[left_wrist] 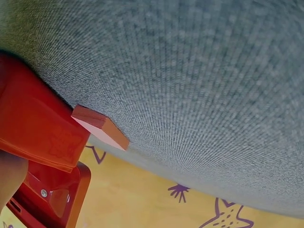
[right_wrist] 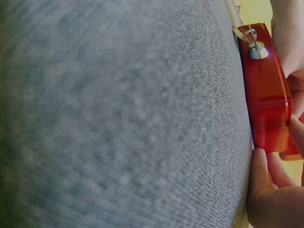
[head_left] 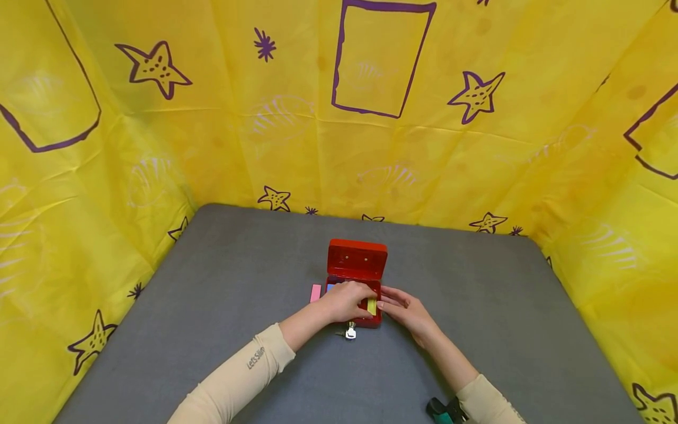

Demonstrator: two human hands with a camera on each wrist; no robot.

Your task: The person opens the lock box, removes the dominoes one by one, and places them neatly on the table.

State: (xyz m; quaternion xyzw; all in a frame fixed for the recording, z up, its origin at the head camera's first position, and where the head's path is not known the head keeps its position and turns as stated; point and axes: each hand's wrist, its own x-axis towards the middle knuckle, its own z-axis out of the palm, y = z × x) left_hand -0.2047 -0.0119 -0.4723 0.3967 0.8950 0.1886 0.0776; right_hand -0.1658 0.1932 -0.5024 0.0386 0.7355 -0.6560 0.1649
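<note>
A small red cash box (head_left: 356, 261) stands with its lid raised and tilted back. My left hand (head_left: 346, 299) reaches over its front into the tray, thumb and fingertips pinching a yellow block (head_left: 372, 305) by its ends at the right side. Part of a blue block (head_left: 331, 287) shows beside that hand, and the rest of the inside is covered. My right hand (head_left: 410, 315) rests along the box's right wall, fingers extended against the outside and thumb at the rim. In the right wrist view, its fingertips (right_wrist: 260, 159) touch the wall low down, near the table.
A pink block (head_left: 315, 292) lies left of the box. Keys (head_left: 351, 331) hang from the lock at the front. A black and teal object (head_left: 442, 411) lies by the right sleeve. Yellow patterned cloth (head_left: 296, 147) surrounds the grey table (head_left: 238, 265).
</note>
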